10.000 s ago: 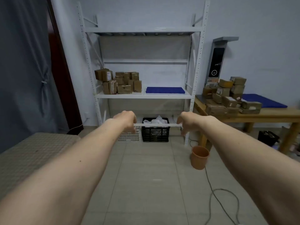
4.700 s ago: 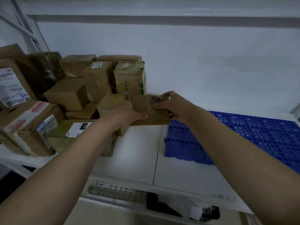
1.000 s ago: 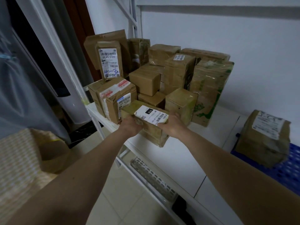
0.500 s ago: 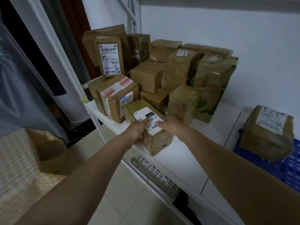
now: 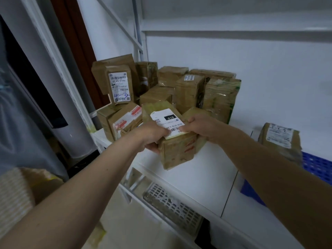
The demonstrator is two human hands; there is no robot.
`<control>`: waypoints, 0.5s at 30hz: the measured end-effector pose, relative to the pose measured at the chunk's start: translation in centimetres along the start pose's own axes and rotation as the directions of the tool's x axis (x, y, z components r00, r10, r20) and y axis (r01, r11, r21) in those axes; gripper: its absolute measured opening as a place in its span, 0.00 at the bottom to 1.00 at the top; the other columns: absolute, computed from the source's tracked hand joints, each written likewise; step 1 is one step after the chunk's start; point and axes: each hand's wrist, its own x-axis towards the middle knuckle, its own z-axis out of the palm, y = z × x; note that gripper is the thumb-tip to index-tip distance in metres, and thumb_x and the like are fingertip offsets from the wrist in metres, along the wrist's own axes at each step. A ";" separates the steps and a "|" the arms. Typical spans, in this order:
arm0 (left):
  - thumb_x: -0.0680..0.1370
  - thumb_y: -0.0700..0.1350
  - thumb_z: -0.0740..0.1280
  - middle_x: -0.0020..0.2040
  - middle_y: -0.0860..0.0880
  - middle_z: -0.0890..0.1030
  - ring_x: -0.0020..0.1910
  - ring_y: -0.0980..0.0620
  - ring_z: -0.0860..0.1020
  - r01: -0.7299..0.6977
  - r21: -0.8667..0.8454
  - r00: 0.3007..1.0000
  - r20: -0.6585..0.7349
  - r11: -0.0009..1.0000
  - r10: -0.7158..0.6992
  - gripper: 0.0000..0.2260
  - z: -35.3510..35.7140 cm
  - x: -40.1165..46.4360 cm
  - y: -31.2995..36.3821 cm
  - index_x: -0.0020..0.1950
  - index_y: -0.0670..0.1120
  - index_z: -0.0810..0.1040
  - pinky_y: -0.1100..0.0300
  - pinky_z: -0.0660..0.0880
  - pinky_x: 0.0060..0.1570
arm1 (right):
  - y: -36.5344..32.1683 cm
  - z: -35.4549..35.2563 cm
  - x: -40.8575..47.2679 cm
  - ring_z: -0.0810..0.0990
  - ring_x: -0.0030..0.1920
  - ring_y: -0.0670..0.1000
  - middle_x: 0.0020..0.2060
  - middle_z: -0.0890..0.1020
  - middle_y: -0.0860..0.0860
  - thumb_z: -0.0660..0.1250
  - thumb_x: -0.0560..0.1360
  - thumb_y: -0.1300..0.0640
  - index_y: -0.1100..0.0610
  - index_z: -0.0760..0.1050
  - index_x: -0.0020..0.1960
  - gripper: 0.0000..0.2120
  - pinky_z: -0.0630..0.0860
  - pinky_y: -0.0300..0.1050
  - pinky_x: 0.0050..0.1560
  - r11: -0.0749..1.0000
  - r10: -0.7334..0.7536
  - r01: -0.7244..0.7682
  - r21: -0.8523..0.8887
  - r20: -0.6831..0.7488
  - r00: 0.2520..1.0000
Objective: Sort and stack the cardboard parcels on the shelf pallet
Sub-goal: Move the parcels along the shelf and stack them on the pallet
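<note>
A taped cardboard parcel (image 5: pixel 177 151) with a white "010" label on top hangs just above the white shelf board (image 5: pixel 206 178). My left hand (image 5: pixel 152 135) grips its left side, thumb on the label. My right hand (image 5: pixel 203 127) grips its right side, fingers on the label's edge. Behind it stands a pile of several brown parcels (image 5: pixel 188 90) at the shelf's left end. One labelled parcel (image 5: pixel 280 139) sits on the blue pallet (image 5: pixel 316 166) at the right edge.
A white shelf upright (image 5: pixel 59 72) rises at the left, with a diagonal brace (image 5: pixel 118 26) behind the pile. A white perforated basket (image 5: pixel 172 209) stands under the shelf. The wall is close behind the parcels.
Both hands have lifted the "010" parcel off the shelf's front edge and drawn it up and towards me. The view has shifted slightly right.
</note>
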 end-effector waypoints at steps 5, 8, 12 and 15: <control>0.76 0.44 0.70 0.57 0.45 0.79 0.51 0.45 0.80 -0.193 0.086 0.980 -0.035 0.977 0.196 0.16 -0.9 -2.0 4.0 0.64 0.46 0.73 0.50 0.81 0.46 | -1.8 -3.1 -2.7 0.80 0.39 0.47 0.44 0.83 0.54 0.72 0.72 0.55 0.62 0.80 0.49 0.11 0.76 0.39 0.38 0.989 -0.074 0.094 0.113 -0.172 0.982; 0.74 0.45 0.72 0.54 0.49 0.81 0.47 0.52 0.79 -0.337 0.097 0.939 -0.037 0.937 0.342 0.10 -0.1 -2.4 6.4 0.53 0.51 0.76 0.55 0.79 0.49 | -1.8 -5.4 -4.5 0.82 0.47 0.54 0.49 0.83 0.57 0.73 0.71 0.57 0.66 0.78 0.52 0.15 0.78 0.49 0.50 0.970 -0.069 0.140 0.200 -0.328 0.942; 0.73 0.47 0.73 0.57 0.49 0.81 0.52 0.49 0.80 -0.444 0.069 0.895 0.075 0.894 0.439 0.17 3.4 -1.8 10.5 0.61 0.48 0.78 0.52 0.80 0.51 | -0.2 -9.1 -7.6 0.80 0.40 0.44 0.43 0.81 0.47 0.72 0.72 0.58 0.57 0.76 0.52 0.10 0.77 0.38 0.40 0.932 0.004 0.178 0.317 -0.500 0.866; 0.72 0.50 0.73 0.59 0.49 0.80 0.54 0.46 0.80 -0.517 0.066 0.847 0.187 0.854 0.498 0.22 7.7 -1.4 13.7 0.65 0.48 0.75 0.50 0.79 0.54 | 2.2 -11.9 -10.2 0.80 0.48 0.49 0.50 0.80 0.51 0.71 0.73 0.58 0.58 0.74 0.60 0.17 0.79 0.44 0.47 0.923 0.103 0.170 0.344 -0.647 0.755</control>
